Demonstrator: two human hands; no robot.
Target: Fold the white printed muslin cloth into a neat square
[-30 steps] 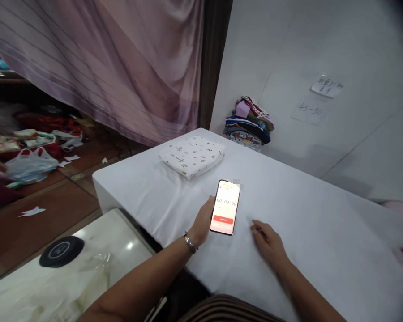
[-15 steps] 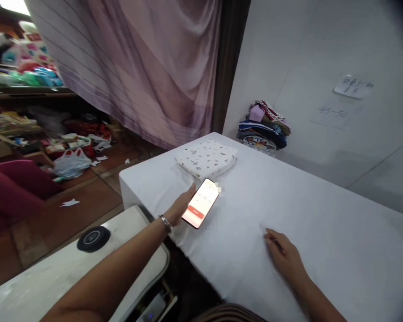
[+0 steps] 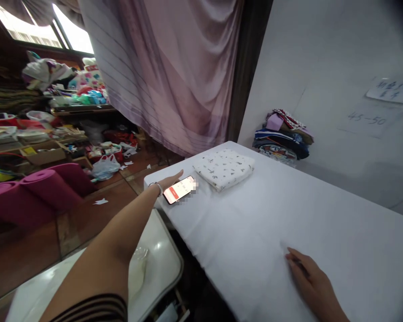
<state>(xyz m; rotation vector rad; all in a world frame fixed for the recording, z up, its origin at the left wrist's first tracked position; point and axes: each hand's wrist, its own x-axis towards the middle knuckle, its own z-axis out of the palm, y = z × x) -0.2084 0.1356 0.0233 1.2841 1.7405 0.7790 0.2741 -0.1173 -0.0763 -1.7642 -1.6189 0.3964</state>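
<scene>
A phone (image 3: pixel 178 189) with a lit screen showing a red button and timer-like digits lies in the grip of my left hand (image 3: pixel 168 182), low over the near left corner of the white-covered table (image 3: pixel 255 232). My left hand's fingers are mostly hidden behind the phone; its thumb points up along the edge. Just beyond the phone, a folded white cloth with small dark prints (image 3: pixel 225 167) rests on the tabletop. My right hand (image 3: pixel 309 273) is over the table's near right part, fingers loosely curled in and thumb tip close to the index fingertip. Nothing shows in it.
A cream stool-like surface (image 3: pixel 161 243) stands left of the table, a dark gap between them. Folded clothes (image 3: pixel 282 136) are stacked by the wall at the table's far side. A curtain (image 3: pixel 174 71) hangs behind. Pink rolls (image 3: pixel 50 192) and clutter fill the floor at left.
My left hand has carried the phone left and away from me, toward the table's left edge, and tilted it flatter. My view has swung left. My right hand keeps its curled pose.
</scene>
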